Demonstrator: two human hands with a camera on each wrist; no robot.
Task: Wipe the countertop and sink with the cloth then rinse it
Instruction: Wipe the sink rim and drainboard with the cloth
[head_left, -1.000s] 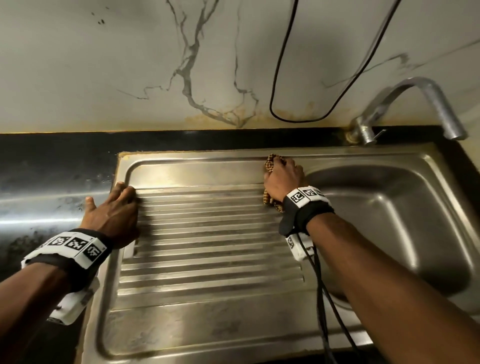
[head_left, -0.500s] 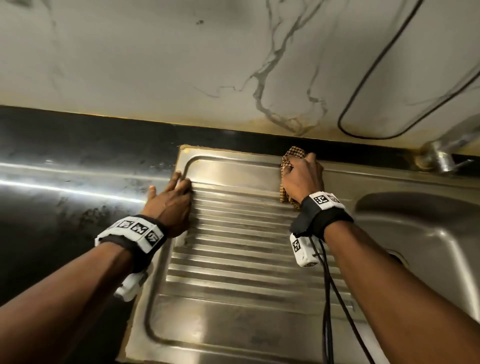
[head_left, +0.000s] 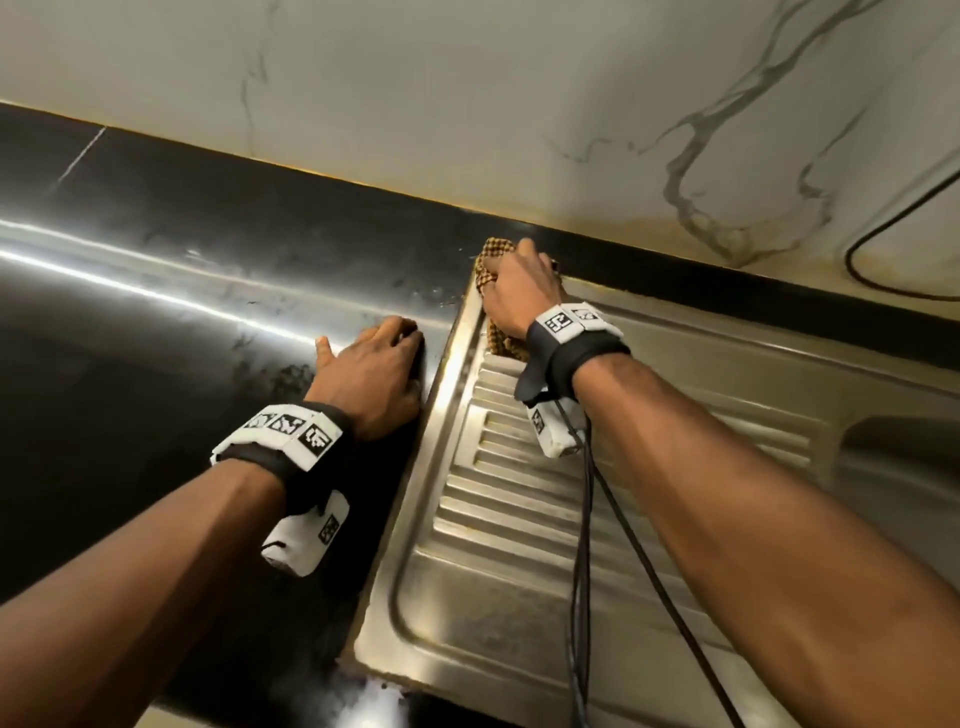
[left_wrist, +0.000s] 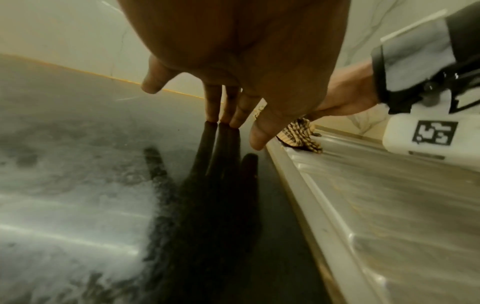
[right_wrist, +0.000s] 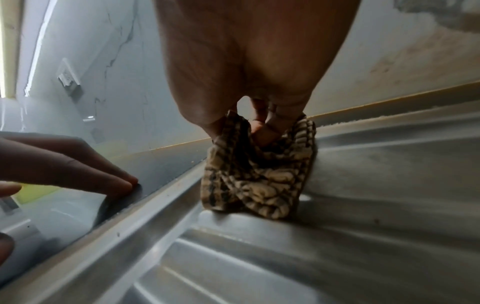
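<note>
The black tabletop (head_left: 156, 291) is seen at the left, glossy and streaked with a bright reflection. The left hand (head_left: 371, 376) is laid flat on it with fingers (left_wrist: 235, 111) straight and held together, their tips touching the dark surface just beside the raised rim of the steel sink (head_left: 519, 597). Further right, the checked brown cloth (head_left: 493, 254) is bunched under the right hand (head_left: 517, 291), whose fingers are curled round it; it is pressed against the far left corner of the ribbed draining board (head_left: 519, 467), touching the rim. A black cable (head_left: 582, 545) is hung from the right wrist over the ribs. At the far right, the edge of the basin (head_left: 893, 467) is shown
</note>
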